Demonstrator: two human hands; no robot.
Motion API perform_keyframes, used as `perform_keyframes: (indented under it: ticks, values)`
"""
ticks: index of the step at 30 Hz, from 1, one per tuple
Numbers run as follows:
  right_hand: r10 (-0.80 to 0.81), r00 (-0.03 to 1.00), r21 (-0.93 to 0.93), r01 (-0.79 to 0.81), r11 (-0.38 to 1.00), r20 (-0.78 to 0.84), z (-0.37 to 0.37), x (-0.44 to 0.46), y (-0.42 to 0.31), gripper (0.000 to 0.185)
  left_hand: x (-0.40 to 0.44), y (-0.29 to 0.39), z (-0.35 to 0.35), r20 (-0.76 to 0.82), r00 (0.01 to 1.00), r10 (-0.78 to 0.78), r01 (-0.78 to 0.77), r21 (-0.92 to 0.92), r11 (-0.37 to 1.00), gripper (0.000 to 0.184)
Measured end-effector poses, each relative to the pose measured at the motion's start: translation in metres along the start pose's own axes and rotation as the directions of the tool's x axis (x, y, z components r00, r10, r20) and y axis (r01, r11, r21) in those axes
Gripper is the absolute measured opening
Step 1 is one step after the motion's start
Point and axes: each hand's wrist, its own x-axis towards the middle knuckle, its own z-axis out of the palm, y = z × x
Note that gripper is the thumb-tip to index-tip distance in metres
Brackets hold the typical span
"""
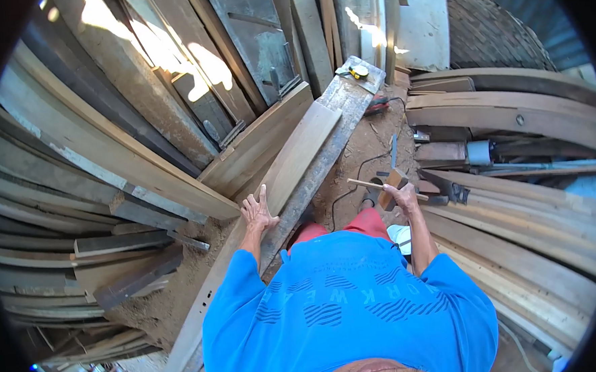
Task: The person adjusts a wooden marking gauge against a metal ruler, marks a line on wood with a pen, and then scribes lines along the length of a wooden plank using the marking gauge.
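Note:
A pale plank lies lengthwise on a long, narrow, worn workbench. My left hand rests on the plank's near end, fingers spread and nothing gripped. Off the bench to the right, my right hand is closed around a marking gauge, a wooden block with a thin stick crossing it. The stick's tip points left toward the bench. A narrow blue-grey strip shows just beyond the block; whether it joins it, I cannot tell.
A yellow-and-black tape measure sits at the bench's far end. Beside it on the dirt floor is a red power tool with a black cord. Stacked boards crowd the left, and more timber lies right. A wide board leans behind the bench.

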Motion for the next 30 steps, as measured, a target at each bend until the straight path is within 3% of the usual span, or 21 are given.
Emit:
perform_keyframes:
  ticks: [1,4,5,8,9,12,14,16,18,20,24,25,28,29,30]
  values:
    - [0.03,0.998,-0.022,-0.029,0.999,0.059,-0.012,0.009,-0.014,0.053,-0.003,0.003,0.003,-0.001,1.0,-0.007,0.007,0.003,1.0,0.142]
    - [-0.076,0.995,-0.101,0.082,0.992,0.061,-0.041,0.032,-0.06,0.052,-0.001,0.016,0.006,0.01,0.997,-0.081,0.081,0.018,0.997,0.144]
    - [-0.208,0.969,-0.068,0.218,0.974,0.13,-0.048,0.059,-0.055,0.052,0.002,0.025,0.007,0.019,0.993,-0.117,0.117,0.025,0.993,0.145]
    - [-0.205,0.918,-0.155,0.269,0.95,0.339,-0.07,0.119,-0.083,0.049,0.018,0.045,0.026,-0.079,0.954,-0.288,0.289,0.0,0.957,0.145]
    - [-0.276,0.89,-0.194,0.362,0.912,0.363,-0.072,0.132,-0.098,0.046,0.023,0.053,0.026,-0.127,0.949,-0.289,0.286,-0.039,0.957,0.143]
    - [-0.27,0.802,-0.248,0.453,0.856,0.533,-0.067,0.166,-0.143,0.043,0.033,0.107,-0.011,-0.112,0.959,-0.262,0.246,-0.14,0.959,0.133]
    - [-0.264,0.764,-0.2,0.454,0.869,0.589,-0.049,0.185,-0.162,0.039,0.049,0.133,-0.017,-0.183,0.961,-0.21,0.155,-0.273,0.949,0.129]
    - [-0.211,0.696,-0.216,0.472,0.855,0.686,-0.034,0.189,-0.187,0.037,0.071,0.147,-0.007,-0.241,0.953,-0.185,0.115,-0.275,0.954,0.139]
    - [-0.14,0.701,-0.337,0.496,0.8,0.699,-0.015,0.187,-0.214,0.035,0.085,0.158,-0.013,-0.218,0.95,-0.224,0.18,-0.205,0.962,0.141]
    - [-0.242,0.628,-0.161,0.514,0.842,0.739,0.009,0.235,-0.191,0.039,0.087,0.161,-0.022,-0.153,0.954,-0.259,0.233,-0.167,0.958,0.143]
    - [-0.002,0.68,-0.303,0.329,0.894,0.733,0.043,0.25,-0.212,0.045,0.089,0.146,-0.03,-0.146,0.966,-0.213,0.178,-0.223,0.959,0.145]
    - [0.04,0.659,-0.366,0.365,0.856,0.751,0.054,0.279,-0.205,0.046,0.09,0.148,-0.025,-0.197,0.951,-0.236,0.203,-0.176,0.963,0.143]
    - [0.192,0.607,-0.414,0.25,0.876,0.771,0.074,0.282,-0.229,0.046,0.098,0.148,-0.016,-0.168,0.956,-0.24,0.215,-0.154,0.964,0.144]
    - [0.194,0.632,-0.507,0.363,0.781,0.751,0.08,0.291,-0.237,0.048,0.099,0.15,-0.01,-0.17,0.956,-0.238,0.206,-0.184,0.961,0.143]
    - [0.212,0.598,-0.482,0.337,0.809,0.773,0.085,0.293,-0.246,0.048,0.099,0.152,-0.006,-0.193,0.951,-0.242,0.205,-0.191,0.96,0.143]
